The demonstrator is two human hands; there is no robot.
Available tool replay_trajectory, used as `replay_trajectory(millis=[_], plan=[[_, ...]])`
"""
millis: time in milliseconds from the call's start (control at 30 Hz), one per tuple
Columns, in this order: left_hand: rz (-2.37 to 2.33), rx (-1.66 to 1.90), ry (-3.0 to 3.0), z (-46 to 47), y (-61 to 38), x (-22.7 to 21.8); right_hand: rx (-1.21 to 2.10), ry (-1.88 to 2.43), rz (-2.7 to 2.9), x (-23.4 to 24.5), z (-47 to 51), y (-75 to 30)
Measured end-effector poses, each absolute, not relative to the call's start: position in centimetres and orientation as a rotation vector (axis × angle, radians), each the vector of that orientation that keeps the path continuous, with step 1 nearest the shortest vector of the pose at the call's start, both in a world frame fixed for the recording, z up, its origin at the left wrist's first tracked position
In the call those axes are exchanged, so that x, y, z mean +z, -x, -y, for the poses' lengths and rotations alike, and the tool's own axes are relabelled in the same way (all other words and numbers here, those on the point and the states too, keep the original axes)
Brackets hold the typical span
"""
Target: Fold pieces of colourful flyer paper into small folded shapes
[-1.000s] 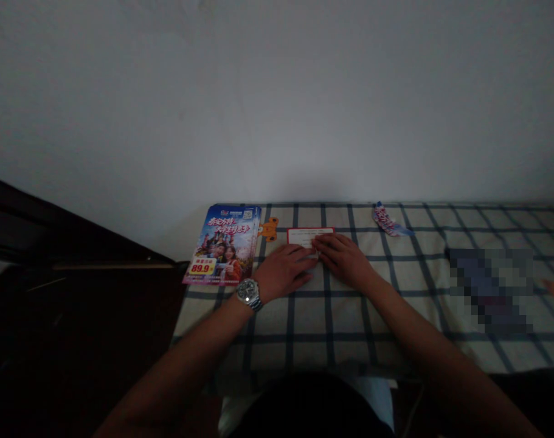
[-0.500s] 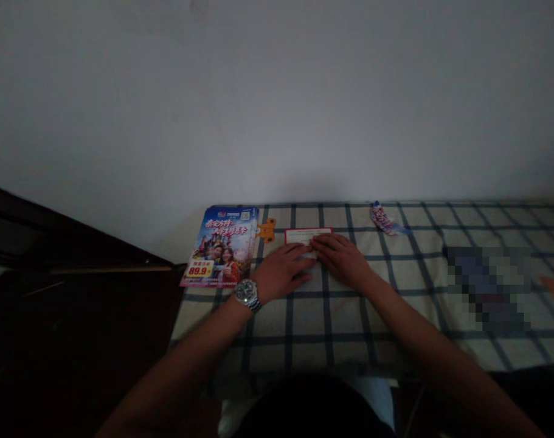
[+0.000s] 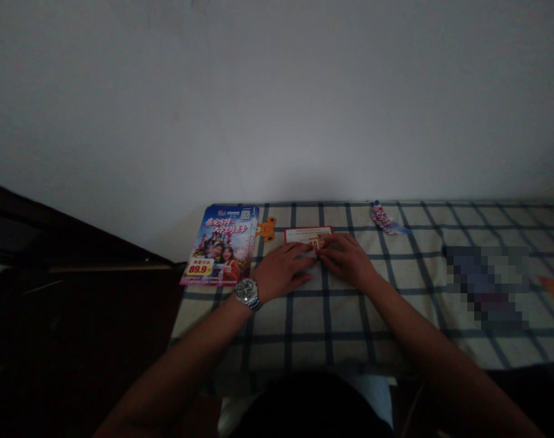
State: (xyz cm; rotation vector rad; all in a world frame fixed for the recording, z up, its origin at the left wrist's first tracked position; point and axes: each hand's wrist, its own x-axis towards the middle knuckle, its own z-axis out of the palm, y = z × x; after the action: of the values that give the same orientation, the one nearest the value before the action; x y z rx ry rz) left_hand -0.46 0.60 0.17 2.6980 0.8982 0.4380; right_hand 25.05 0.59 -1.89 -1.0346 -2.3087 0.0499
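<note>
A small white sheet with a red border [image 3: 306, 234] lies on the checked cloth [image 3: 349, 316], near the wall. My left hand [image 3: 283, 269], with a metal wristwatch [image 3: 246, 291] on the wrist, rests flat on the sheet's near left part, fingers stretched out. My right hand [image 3: 347, 260] lies on the sheet's near right part, and its fingertips seem to pinch a small folded bit of the paper. Both hands cover the sheet's lower half.
A stack of colourful leaflets [image 3: 222, 244] lies at the cloth's left edge, with a small orange tag [image 3: 267, 229] beside it. A crumpled red-and-white wrapper [image 3: 385, 219] sits by the wall. A blurred dark patch [image 3: 489, 280] lies right. Dark furniture [image 3: 67, 267] stands left.
My right hand's fingers have drawn in and turned up a small part of the sheet, showing a red printed mark. My left hand has stayed put.
</note>
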Motion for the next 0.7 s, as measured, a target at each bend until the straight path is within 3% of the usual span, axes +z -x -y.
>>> replay_trajectory(millis=[700], plan=[[-0.908, 0.432, -2.721, -0.43, 0.33, 0.17, 0.101, 0.983, 2.475, -1.3, -0.53, -25.67]])
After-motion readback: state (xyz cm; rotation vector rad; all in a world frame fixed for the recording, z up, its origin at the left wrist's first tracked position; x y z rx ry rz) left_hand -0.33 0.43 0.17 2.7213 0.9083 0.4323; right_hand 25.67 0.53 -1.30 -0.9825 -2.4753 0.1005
